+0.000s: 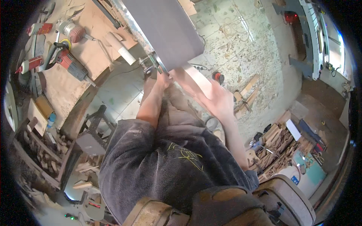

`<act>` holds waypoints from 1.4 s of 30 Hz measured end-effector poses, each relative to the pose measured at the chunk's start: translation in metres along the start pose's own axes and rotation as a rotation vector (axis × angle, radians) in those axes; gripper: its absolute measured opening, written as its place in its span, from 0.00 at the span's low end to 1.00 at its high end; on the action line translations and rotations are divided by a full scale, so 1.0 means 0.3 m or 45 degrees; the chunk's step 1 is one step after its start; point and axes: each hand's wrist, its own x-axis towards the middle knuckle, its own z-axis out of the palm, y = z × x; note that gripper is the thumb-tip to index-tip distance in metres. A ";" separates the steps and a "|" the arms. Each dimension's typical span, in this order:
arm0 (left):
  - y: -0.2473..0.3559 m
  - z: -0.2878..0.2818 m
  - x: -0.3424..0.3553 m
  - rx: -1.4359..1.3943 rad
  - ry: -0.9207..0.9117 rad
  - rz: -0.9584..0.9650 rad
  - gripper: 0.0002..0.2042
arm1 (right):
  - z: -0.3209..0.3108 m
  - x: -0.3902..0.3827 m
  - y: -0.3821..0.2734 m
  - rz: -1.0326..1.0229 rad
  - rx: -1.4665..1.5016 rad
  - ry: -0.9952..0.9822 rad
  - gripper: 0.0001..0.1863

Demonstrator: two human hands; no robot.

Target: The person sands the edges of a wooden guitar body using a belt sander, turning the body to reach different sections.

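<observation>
I see the right hand (222, 101) clasping the near end of a pale wooden strip (199, 80), whose long axis points forward and leftward from that grip to the sanding belt's (171, 34) rounded end. Left of that grip, the left hand (163, 80) probably guides the far tip; I can't tell whether it grasps anything.
</observation>
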 end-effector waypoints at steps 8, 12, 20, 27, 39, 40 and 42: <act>0.014 0.250 -0.285 0.352 -0.261 0.049 0.37 | 0.019 -0.477 0.310 0.057 0.366 0.248 0.30; -0.024 0.460 -0.371 0.180 -0.265 0.184 0.36 | 0.091 -0.650 0.426 0.007 0.321 0.347 0.30; -0.100 0.907 -0.468 0.261 -0.615 0.347 0.32 | 0.221 -0.800 0.455 -0.046 0.073 0.534 0.36; -0.097 1.215 -0.762 0.465 -1.198 0.378 0.28 | 0.265 -0.786 0.374 0.077 0.101 0.889 0.39; -0.085 1.089 -1.169 0.733 -1.977 -0.042 0.32 | -0.413 -0.811 0.196 -0.174 0.094 1.340 0.50; -0.096 1.074 -1.171 0.693 -2.005 -0.221 0.32 | -0.466 -0.781 0.205 -0.255 0.117 1.056 0.49; -0.096 1.054 -1.197 0.715 -2.087 -0.223 0.32 | -0.537 -0.760 0.175 -0.333 0.131 0.763 0.49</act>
